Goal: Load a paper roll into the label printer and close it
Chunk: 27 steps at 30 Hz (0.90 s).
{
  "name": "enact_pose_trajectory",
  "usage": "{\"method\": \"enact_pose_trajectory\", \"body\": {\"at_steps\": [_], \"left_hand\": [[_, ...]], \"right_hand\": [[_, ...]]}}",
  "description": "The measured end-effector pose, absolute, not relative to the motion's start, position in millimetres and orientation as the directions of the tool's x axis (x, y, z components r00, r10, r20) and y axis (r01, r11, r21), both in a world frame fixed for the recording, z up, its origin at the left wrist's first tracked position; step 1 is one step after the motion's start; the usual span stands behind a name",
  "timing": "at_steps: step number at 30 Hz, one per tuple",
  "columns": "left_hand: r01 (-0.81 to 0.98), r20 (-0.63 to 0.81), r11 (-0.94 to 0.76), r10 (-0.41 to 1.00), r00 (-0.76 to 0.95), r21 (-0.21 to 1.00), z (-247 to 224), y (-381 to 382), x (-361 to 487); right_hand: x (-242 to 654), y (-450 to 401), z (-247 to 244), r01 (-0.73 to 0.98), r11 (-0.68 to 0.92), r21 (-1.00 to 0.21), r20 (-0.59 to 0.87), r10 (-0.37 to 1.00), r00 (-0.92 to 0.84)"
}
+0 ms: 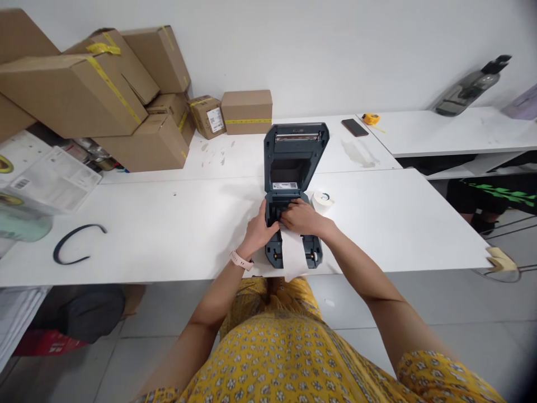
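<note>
A dark grey label printer (pixel 274 246) stands on the white table with its lid (pixel 296 154) raised. My left hand (pixel 259 228) grips the printer's left side, its thumb reaching over the inner edge. Inside the open body, my right hand (pixel 301 217) has its fingers curled downward; what they hold is hidden. From beneath that hand, a strip of white label paper (pixel 293 254) runs toward me and hangs over the printer's front edge. A white label roll (pixel 322 201) sits on the table just right of the printer.
Cardboard boxes (pixel 155 143) are piled at the back left. A black headband (pixel 61 246) lies on the left of the table (pixel 168 240). Farther back are a phone (pixel 354 127), a yellow tape measure (pixel 371 118) and a water bottle (pixel 465 92). Another person's leg (pixel 465 196) shows at right.
</note>
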State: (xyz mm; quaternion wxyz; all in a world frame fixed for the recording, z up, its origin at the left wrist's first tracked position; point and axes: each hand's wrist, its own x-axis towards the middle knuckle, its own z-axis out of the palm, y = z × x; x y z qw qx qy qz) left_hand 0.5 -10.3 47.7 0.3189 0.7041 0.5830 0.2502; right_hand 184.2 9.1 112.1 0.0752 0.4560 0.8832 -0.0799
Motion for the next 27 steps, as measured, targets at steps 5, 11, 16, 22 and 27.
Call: {"method": "enact_pose_trajectory", "body": {"at_steps": [5, 11, 16, 22, 27], "left_hand": [[0.664, -0.046, -0.147, 0.963, 0.264, 0.733, 51.6, -11.3, -1.8], [0.678, -0.108, -0.158, 0.936, 0.334, 0.718, 60.9, -9.7, -6.3], [0.638, -0.067, -0.154, 0.949, 0.309, 0.755, 56.6, -9.6, -6.9], [0.576, -0.024, -0.163, 0.953, 0.302, 0.801, 47.8, -8.8, -8.7], [0.561, -0.046, -0.136, 0.953, 0.298, 0.817, 47.3, -10.2, -9.4]], "right_hand": [[188.0, 12.5, 111.4, 0.794, 0.601, -0.092, -0.257, 0.756, -0.602], [210.3, 12.6, 109.3, 0.749, 0.628, -0.213, -0.247, 0.707, -0.663], [209.6, 10.5, 104.7, 0.716, 0.653, -0.249, -0.222, 0.681, -0.698], [246.2, 5.3, 109.7, 0.514, 0.562, -0.648, -0.038, 0.650, -0.759], [328.9, -24.9, 99.8, 0.271, 0.267, -0.925, 0.089, 0.844, -0.528]]}}
